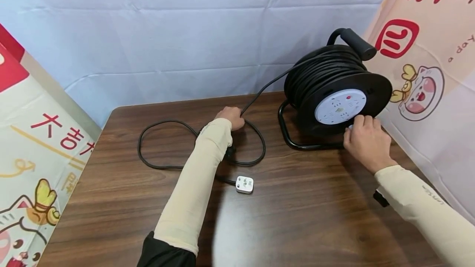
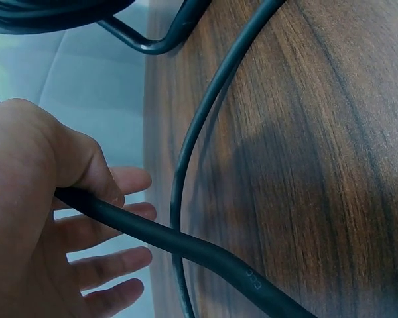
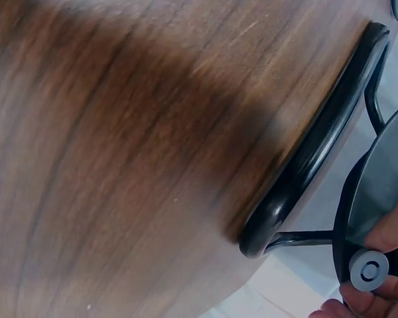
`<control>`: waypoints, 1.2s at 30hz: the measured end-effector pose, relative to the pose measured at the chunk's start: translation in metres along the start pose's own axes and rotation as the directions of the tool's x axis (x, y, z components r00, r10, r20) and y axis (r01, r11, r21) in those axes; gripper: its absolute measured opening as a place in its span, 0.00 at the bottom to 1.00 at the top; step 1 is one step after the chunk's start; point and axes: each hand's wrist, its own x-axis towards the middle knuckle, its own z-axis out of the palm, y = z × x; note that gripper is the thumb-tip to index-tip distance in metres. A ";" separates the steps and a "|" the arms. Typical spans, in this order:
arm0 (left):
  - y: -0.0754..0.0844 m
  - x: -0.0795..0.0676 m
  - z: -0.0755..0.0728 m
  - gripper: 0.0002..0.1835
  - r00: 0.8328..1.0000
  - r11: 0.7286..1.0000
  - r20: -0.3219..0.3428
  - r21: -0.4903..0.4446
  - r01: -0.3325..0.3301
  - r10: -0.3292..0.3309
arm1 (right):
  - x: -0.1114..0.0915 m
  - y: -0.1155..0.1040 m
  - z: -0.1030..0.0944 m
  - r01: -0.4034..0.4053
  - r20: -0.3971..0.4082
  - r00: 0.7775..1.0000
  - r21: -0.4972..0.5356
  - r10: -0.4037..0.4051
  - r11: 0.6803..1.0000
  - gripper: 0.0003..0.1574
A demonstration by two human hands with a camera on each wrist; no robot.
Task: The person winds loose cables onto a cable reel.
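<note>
The left sleeve (image 1: pixel 193 193) covers a chunk of the black cable (image 1: pixel 159 167) in the head view, can't trace it. Right hand (image 1: pixel 368 141) hides most of the grey knob (image 3: pixel 369 270) there. Left wrist view chops the reel (image 2: pixel 53 16) off at the top; right wrist view crops that hand at the edge. Printing on the socket panel (image 1: pixel 340 107)? Way too small to read.

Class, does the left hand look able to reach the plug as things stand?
Probably yes: the plug lies uncovered on the table, though the left hand holds the cable.
</note>
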 end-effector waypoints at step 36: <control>0.006 -0.004 0.002 0.17 1.000 1.000 0.021 0.020 0.008 -0.009 | -0.009 -0.030 0.012 -0.103 0.108 0.989 -0.014 0.104 0.995 0.16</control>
